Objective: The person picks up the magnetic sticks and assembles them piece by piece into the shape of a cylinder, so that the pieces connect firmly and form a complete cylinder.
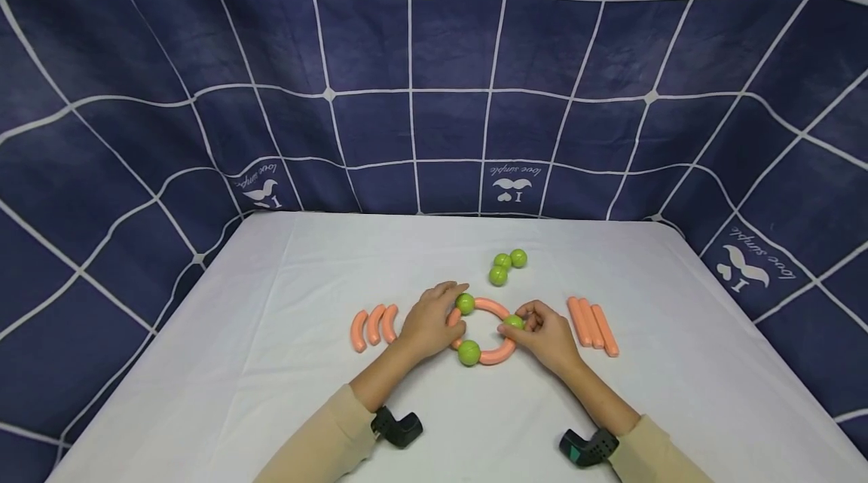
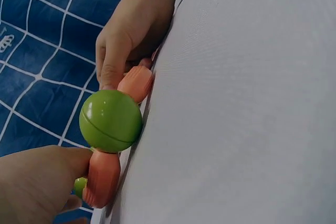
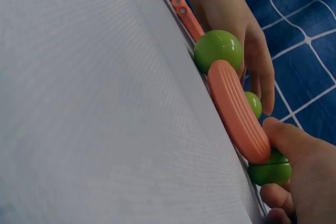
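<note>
A ring of curved orange rods [image 1: 498, 354] joined by green balls [image 1: 469, 353] lies on the white table. On its left side, my left hand [image 1: 429, 321] holds a curved orange rod [image 2: 102, 179] with the thumb against its inner face. Another green ball [image 1: 465, 303] of the ring sits beside the left fingers. Across the ring, my right hand [image 1: 551, 336] pinches the right-hand green ball [image 3: 270, 172] between thumb and fingers. That ball touches the end of the lower curved rod [image 3: 239, 111]. The fingers partly cover both held pieces.
Loose curved orange rods [image 1: 374, 325] lie left of the left hand. Straight orange rods [image 1: 592, 326] lie right of the right hand. Three loose green balls [image 1: 498, 275] sit behind the ring. A blue checked curtain [image 1: 447, 129] borders the white table [image 1: 305, 257].
</note>
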The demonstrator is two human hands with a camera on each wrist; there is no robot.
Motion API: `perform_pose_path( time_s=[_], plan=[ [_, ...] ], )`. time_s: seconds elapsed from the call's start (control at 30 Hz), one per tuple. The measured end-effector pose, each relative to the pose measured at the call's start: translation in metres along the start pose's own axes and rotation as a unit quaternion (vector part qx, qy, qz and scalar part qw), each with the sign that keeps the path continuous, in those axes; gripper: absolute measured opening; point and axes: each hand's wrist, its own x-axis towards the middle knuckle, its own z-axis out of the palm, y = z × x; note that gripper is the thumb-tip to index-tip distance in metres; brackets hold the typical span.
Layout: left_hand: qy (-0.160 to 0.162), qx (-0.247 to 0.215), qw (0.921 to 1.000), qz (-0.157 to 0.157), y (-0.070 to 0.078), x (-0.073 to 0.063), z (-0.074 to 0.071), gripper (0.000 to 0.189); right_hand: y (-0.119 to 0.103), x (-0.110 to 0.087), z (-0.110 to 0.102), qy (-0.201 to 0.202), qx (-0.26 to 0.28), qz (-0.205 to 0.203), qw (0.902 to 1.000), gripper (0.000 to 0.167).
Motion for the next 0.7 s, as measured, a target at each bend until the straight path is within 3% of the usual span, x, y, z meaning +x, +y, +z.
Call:
perform_pose_path(
  time_s=[0.13,0.33,0.7],
  plan=[
    [-0.005,-0.02,0.9995,0.022,-0.001,-0.001,-0.001,0.051,0.0,0.0,0.0,0.012,0.011,-0.016,0.9997,0.036],
    [0.012,-0.033,0.9994,0.008,-0.004,-0.005,-0.007,0.032,0.0,0.0,0.0,0.019,0.026,-0.035,0.9989,0.027],
    [0.022,-0.058,0.9981,0.003,-0.017,-0.015,-0.011,0.031,0.001,0.0,0.003,-0.007,0.011,-0.057,0.9983,0.028]
  ],
)
